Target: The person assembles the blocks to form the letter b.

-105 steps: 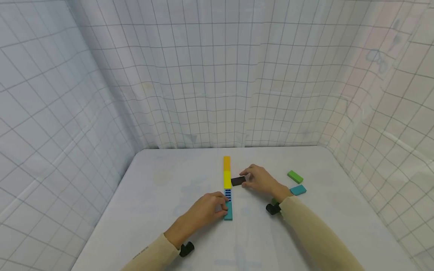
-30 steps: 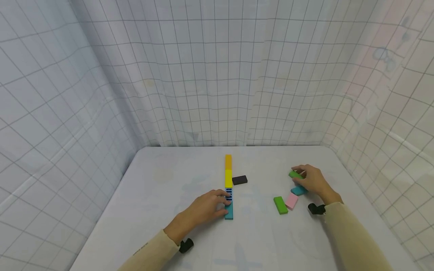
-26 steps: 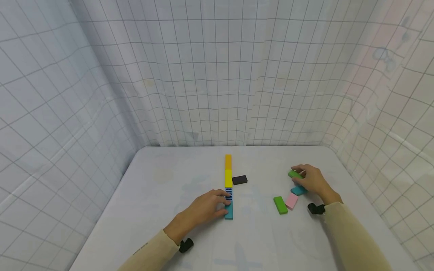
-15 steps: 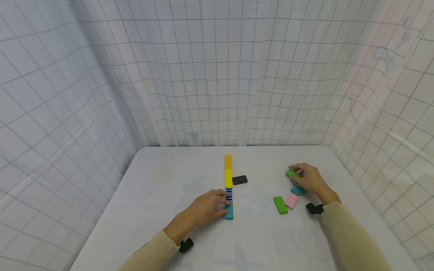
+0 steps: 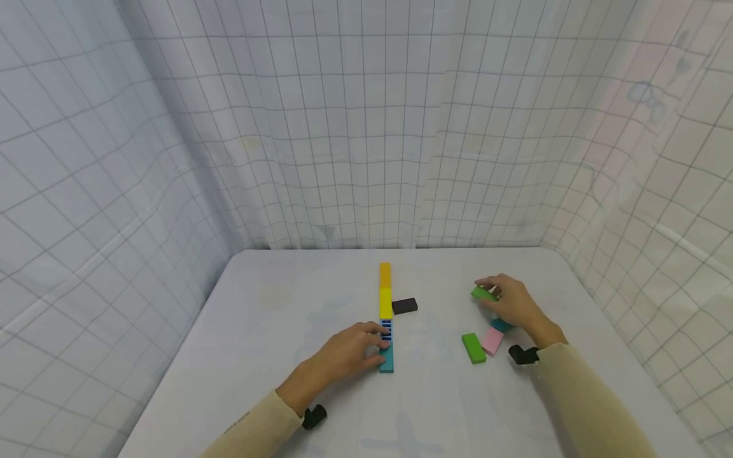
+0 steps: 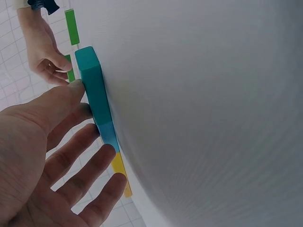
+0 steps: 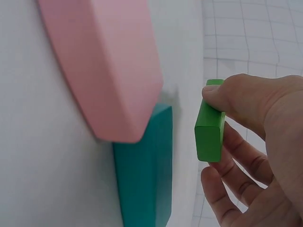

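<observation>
A straight row on the table runs from an orange block through a yellow block and a blue-striped block to a teal block. My left hand rests along the row's near left side; in the left wrist view its thumb touches the teal block and its fingers are loosely extended. My right hand pinches a green block between thumb and fingers. Beneath that hand lies a second teal block, partly hidden. Beside the yellow block sits a black block.
A pink block and another green block lie side by side nearer me on the right. White gridded sheets stand around the back and sides of the white table.
The right hand has let go of the black block beside the yellow one and gone right to the green block. Lately it has shifted left with that block. The left hand stays by the row.
</observation>
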